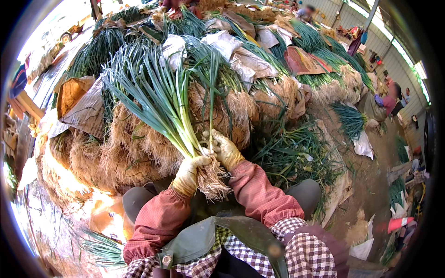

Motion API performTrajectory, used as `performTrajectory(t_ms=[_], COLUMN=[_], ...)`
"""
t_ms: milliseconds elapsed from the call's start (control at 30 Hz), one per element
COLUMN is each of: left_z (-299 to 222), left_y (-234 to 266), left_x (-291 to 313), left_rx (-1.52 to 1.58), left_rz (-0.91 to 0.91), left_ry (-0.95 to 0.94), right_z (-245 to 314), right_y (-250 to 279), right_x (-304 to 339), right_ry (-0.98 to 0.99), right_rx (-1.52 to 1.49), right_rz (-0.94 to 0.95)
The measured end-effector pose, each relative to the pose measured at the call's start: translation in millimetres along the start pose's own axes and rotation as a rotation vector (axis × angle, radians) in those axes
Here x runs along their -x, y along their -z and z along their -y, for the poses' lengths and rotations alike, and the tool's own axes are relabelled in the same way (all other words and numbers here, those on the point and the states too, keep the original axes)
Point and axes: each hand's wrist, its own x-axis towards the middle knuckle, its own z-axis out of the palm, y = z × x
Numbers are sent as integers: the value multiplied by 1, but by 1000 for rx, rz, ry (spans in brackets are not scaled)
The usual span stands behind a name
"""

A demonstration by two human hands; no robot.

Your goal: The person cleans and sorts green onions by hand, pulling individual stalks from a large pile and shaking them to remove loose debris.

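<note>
Clearly leafy, the bunch of green onions (pixel 172 111) fans long blue-green leaves to the upper left, above pale stems and shaggy straw-coloured roots. The left hand (pixel 190 175) clasps it low, before the heap (pixel 125 148); the right hand (pixel 225 150) pinches a single stalk (pixel 212 95) beside it. The heap's root-fringed edge rises just beyond both hands; rightward, loose leaves (pixel 296 157) border brown floor (pixel 364 173).

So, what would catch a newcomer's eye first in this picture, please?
Probably the long green bunch at the centre, gripped in the gloved left hand, while the gloved right hand holds a slimmer stalk. Next, perhaps the shaggy brown roots massed behind it, with loose leaves to the right.
</note>
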Motion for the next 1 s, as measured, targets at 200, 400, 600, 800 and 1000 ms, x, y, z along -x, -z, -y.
performTrajectory(t_ms=[200, 400, 600, 800, 1000], left_z=[3, 4, 2, -33, -73], left_y=[-6, 12, 7, -1, -10], left_x=[-6, -9, -10, 34, 55], left_rx=[-32, -117, 3, -130, 197], left_rz=[36, -83, 3, -8, 58], left_ry=[-29, 31, 101, -99, -207], right_z=[-38, -22, 0, -11, 73], right_y=[72, 92, 17, 46, 35], right_x=[-13, 24, 23, 67, 53], right_ry=[283, 121, 370, 429, 257], right_rx=[396, 1234, 834, 1662, 1352], right_rz=[74, 29, 342, 115, 18])
